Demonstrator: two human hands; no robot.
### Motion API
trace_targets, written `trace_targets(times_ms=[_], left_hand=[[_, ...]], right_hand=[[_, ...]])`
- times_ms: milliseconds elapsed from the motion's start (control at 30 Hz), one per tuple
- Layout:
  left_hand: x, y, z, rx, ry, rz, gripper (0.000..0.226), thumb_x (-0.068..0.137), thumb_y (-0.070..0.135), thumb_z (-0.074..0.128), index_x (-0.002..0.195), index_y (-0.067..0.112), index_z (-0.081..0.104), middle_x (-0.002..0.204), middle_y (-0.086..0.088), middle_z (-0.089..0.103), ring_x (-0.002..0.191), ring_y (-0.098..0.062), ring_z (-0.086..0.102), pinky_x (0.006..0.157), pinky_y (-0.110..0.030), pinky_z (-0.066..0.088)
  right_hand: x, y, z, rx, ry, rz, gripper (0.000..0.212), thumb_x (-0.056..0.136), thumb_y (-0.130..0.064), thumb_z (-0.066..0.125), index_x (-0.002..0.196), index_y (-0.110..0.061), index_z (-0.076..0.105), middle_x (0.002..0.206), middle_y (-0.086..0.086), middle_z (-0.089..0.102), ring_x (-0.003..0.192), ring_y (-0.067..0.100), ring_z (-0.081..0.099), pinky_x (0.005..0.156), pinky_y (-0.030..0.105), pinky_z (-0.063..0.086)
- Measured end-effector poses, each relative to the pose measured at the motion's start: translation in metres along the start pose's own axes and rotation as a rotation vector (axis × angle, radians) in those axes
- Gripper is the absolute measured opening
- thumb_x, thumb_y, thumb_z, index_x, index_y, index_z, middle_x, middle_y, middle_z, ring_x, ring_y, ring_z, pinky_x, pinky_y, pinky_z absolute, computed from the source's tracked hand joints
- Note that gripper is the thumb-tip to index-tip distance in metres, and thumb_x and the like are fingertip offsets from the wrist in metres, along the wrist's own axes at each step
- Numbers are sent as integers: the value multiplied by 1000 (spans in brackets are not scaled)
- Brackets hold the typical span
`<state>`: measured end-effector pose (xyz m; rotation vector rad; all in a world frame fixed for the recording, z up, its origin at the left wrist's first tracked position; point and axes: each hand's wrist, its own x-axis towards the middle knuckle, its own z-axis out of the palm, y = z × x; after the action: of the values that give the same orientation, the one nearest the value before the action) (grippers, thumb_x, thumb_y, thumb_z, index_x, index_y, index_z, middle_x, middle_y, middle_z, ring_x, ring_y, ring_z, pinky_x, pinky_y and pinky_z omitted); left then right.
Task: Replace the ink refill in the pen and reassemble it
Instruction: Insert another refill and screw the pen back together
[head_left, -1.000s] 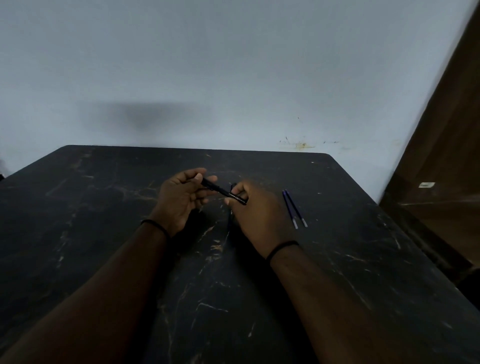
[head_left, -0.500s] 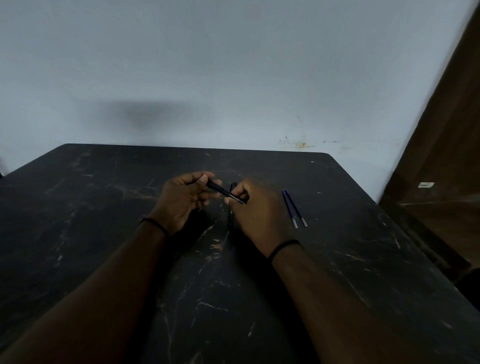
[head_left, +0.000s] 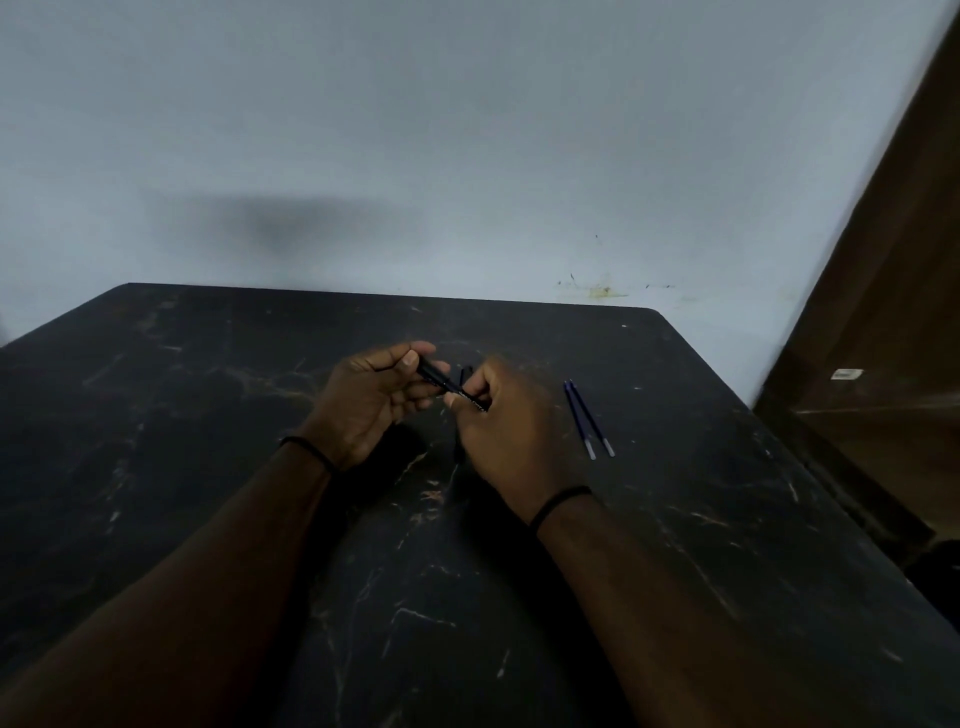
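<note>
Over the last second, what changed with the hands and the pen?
Almost nothing. Both hands keep their grip on the black pen, drifting only slightly. The two blue refills lie where they were on the table.

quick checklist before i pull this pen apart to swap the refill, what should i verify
1. Both hands on the pen: ok. The left hand grips one end of the black pen and the right hand grips the other.
2. Spare refills within reach: ok. Two blue refills lie side by side on the table, just right of the right hand.
3. Pen already opened: cannot tell. Fingers cover the joint.
4. Dark object lying behind the hands: cannot tell what it is; it could be another pen part.
5. Room to set parts down: ok. The dark tabletop near the hands is bare.
</note>
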<state>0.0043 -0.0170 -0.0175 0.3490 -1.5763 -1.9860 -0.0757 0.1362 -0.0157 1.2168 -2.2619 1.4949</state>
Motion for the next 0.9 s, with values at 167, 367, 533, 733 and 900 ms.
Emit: trace_targets(times_ms=[167,367,533,733,900], left_hand=[[1,-2,1,3,65,36,22,101,13,47,108,12,67,91,-4,78,75,-14,73,66,-25,54],[5,-5,-3,-6,104,66,22,100,13,50,109,12,70,97,-6,77,75,-16,68,72,-32,45],[4,-5,4,13,87,68,27,90,23,59,112,12,68,106,-10,76,75,-18,69,69,-33,45],[3,-7,7,172,219,79,31,96,32,58,111,7,67,100,-12,76,63,-13,64,53,-21,47],[3,-9,8,259,249,84,19,96,25,61,101,8,69,86,-9,74,55,-11,60,50,-21,45]], right_hand=[[2,-2,6,32,-38,36,21,86,-28,73,76,-19,56,69,-3,59,63,12,54,56,29,44],[0,-6,5,-15,-112,9,16,88,-35,67,81,-23,59,70,-7,61,64,7,56,56,30,46],[1,-6,-1,-54,-152,86,15,89,-40,67,86,-26,66,77,-9,66,69,5,59,61,29,50],[10,3,-18,-200,-8,283,14,88,-38,65,82,-25,66,84,-6,69,81,16,65,66,28,47],[15,13,-27,-317,-128,379,23,91,-34,61,80,-16,69,81,4,70,82,24,67,70,34,54]])
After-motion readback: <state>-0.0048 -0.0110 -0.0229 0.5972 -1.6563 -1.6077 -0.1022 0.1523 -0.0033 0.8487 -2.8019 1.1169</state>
